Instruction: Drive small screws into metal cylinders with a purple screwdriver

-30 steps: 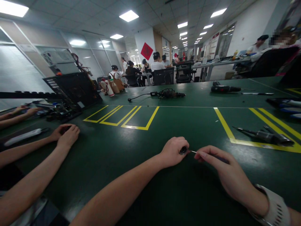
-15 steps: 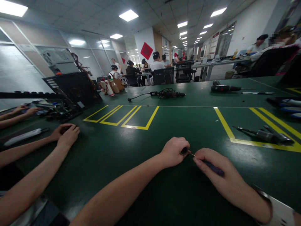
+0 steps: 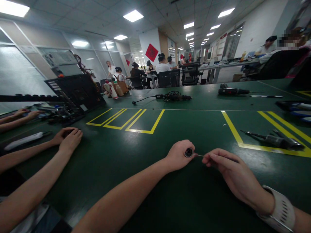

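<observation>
My left hand (image 3: 178, 156) is closed around a small dark cylindrical part (image 3: 188, 152) whose round, hollow end with a shiny rim faces me. My right hand (image 3: 234, 173) is closed on a screwdriver (image 3: 198, 155), its thumb and fingers near the thin metal shaft. The handle is mostly hidden by the palm in this view. The shaft points left, and its tip is at the opening of the part; how deep it reaches I cannot tell. Both hands are low over the green table (image 3: 145, 168).
To the right lies a metal tool part with a long thin bit (image 3: 277, 139), on yellow tape (image 3: 233, 129). Farther back are a wired mechanism (image 3: 173, 96) and a dark power tool (image 3: 233, 91). At left, a co-worker's hands (image 3: 69, 139) rest near a white tool (image 3: 24, 140).
My right hand has turned and shifted slightly right, so the screwdriver shaft lies flatter and the handle is now hidden. My left hand has tilted the part's opening more towards me.
</observation>
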Action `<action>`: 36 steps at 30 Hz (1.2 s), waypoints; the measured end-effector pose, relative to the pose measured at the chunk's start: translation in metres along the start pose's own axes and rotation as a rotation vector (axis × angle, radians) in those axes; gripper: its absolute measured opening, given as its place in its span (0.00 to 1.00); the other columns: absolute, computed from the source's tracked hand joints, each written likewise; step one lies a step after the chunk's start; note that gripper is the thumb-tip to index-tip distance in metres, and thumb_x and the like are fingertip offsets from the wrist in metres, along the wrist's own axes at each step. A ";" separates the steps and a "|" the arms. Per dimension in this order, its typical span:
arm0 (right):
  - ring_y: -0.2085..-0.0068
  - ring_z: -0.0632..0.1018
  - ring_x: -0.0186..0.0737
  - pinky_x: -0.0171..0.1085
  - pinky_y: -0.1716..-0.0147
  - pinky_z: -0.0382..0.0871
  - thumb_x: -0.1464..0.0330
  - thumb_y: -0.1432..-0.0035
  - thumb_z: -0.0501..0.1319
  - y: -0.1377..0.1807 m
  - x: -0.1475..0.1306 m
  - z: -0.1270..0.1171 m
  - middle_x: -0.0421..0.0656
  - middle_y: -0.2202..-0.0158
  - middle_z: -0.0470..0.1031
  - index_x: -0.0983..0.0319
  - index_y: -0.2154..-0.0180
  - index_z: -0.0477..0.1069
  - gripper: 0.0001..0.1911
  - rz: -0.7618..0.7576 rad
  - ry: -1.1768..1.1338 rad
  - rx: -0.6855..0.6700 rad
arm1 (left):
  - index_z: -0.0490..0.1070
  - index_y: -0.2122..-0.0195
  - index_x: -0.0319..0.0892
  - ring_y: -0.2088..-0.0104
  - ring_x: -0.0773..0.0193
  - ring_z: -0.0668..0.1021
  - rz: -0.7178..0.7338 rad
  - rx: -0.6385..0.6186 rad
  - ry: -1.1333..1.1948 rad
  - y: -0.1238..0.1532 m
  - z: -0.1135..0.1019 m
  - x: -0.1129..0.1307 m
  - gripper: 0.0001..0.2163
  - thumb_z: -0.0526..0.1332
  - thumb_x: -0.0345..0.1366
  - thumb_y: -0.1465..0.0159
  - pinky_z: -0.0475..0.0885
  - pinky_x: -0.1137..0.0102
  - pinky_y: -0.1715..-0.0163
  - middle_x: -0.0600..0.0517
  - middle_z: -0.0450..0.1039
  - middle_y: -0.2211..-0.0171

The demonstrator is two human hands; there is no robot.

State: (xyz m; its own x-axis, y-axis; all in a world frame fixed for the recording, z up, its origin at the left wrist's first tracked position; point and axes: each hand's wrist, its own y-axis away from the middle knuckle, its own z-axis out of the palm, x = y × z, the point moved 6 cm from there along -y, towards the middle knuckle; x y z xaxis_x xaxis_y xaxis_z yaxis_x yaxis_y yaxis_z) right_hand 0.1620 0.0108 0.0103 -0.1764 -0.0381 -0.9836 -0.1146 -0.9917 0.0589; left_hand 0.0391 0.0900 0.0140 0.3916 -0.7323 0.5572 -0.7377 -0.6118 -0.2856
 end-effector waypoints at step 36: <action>0.78 0.62 0.35 0.36 0.76 0.55 0.61 0.49 0.61 -0.003 0.006 -0.012 0.36 0.83 0.62 0.60 0.85 0.64 0.17 -0.132 0.045 0.151 | 0.66 0.70 0.40 0.73 0.66 0.69 0.326 -0.305 -0.466 0.013 0.013 0.047 0.17 0.57 0.51 0.41 0.61 0.70 0.73 0.52 0.67 0.72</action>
State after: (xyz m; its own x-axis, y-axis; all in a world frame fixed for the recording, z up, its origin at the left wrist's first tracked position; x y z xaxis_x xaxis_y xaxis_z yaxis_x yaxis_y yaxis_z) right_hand 0.1733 0.0125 0.0021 -0.1064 0.0826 -0.9909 -0.2794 -0.9589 -0.0499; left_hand 0.0552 0.0434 0.0263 0.2679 -0.9614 0.0628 -0.9556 -0.2734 -0.1102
